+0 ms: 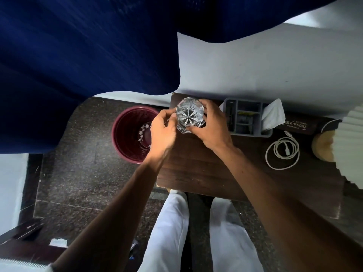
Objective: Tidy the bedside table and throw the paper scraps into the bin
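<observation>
Head view: left hand (163,130) and right hand (212,128) clamp glass (189,112) at tabletop (196,165) eleven o'clock; rigid, slick, breakable, likely best gripped round faceted sides.

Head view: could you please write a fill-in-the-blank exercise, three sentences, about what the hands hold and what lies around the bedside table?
1. The left hand and the right hand both hold a clear ____.
2. The paper scraps lie inside the maroon ____ on the floor.
3. The coiled cable on the table is ____ in colour.
Missing words: glass; bin; white.
</observation>
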Motion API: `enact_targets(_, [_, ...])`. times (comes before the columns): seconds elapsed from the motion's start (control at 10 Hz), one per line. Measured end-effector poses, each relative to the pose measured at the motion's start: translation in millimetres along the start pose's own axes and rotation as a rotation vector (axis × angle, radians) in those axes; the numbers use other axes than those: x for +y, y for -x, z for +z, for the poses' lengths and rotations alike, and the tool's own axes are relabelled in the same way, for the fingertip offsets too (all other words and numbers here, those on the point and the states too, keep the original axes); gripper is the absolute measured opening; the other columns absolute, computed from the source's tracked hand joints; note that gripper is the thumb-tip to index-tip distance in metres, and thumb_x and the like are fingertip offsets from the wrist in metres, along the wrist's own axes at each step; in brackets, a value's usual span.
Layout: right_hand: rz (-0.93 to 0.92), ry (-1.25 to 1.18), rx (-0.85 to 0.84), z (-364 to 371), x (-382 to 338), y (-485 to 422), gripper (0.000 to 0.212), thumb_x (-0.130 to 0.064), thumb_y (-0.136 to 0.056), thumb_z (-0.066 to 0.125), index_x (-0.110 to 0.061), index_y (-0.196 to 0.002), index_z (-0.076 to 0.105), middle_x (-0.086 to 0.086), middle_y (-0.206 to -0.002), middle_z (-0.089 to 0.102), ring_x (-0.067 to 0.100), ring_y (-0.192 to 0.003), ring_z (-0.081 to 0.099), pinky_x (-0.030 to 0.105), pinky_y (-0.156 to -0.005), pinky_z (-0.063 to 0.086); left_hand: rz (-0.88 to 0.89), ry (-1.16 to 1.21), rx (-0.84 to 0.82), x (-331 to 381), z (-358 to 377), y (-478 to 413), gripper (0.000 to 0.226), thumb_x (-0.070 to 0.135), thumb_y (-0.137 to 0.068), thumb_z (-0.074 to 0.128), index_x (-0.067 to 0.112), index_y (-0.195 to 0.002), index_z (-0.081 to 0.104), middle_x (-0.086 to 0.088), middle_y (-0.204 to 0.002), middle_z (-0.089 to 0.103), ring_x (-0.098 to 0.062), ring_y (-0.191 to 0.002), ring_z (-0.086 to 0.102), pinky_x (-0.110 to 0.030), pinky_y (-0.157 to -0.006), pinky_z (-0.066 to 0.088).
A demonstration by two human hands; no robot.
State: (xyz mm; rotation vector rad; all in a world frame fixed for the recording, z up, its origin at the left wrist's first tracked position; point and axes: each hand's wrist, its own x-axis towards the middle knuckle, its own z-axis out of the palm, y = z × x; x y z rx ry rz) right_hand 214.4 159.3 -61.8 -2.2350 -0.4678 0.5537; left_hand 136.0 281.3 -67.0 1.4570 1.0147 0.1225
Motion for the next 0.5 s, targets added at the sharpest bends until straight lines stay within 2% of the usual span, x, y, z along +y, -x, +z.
enact_targets(0.2, [-0.027,0.010,-0.001,1,3,3,0.079,-0.020,-0.067,0.092,-0.005,-0.132,0.051,0.013,-0.130,0.059,0.026,-0.121,0.060,0.043,-0.100,0.055,-0.019,-0.021,-0.030,1,-5,-1,0.010,0.020,-0.098,0.062,0.020,-0.103,0.070,-0.005,-0.104,0.076,-0.025,-0.103,0.073,-0.050,-0.098,0.056])
enact_targets(0.3, [-0.019,0.020,-0.015,0,5,6,0.087,-0.021,-0.068,0.091,-0.006,-0.140,0.045,0.015,-0.137,0.054,0.027,-0.127,0.056,0.043,-0.105,0.052,0.021,-0.119,-0.012,5,-6,5,0.020,0.024,-0.100,0.059,0.018,-0.115,0.070,0.001,-0.112,0.075,-0.008,-0.100,0.070,-0.027,-0.099,0.054])
enact_targets(0.4, [-0.006,0.060,-0.013,-8,-1,15,0.098,-0.026,-0.071,0.090,-0.008,-0.150,0.035,0.015,-0.146,0.047,0.026,-0.134,0.051,0.036,-0.114,0.043,0.097,-0.330,0.082,15,-7,22,0.033,0.029,-0.104,0.052,0.015,-0.132,0.062,0.004,-0.123,0.069,-0.004,-0.105,0.062,-0.018,-0.095,0.047])
enact_targets(0.5, [-0.027,0.154,0.042,-15,-5,29,0.093,-0.034,-0.079,0.082,-0.009,-0.153,0.030,0.014,-0.151,0.042,0.024,-0.138,0.047,0.023,-0.111,0.031,0.274,-0.479,0.148,7,-10,42,0.046,0.034,-0.104,0.048,0.013,-0.146,0.050,-0.002,-0.146,0.057,-0.016,-0.132,0.054,-0.037,-0.114,0.042])
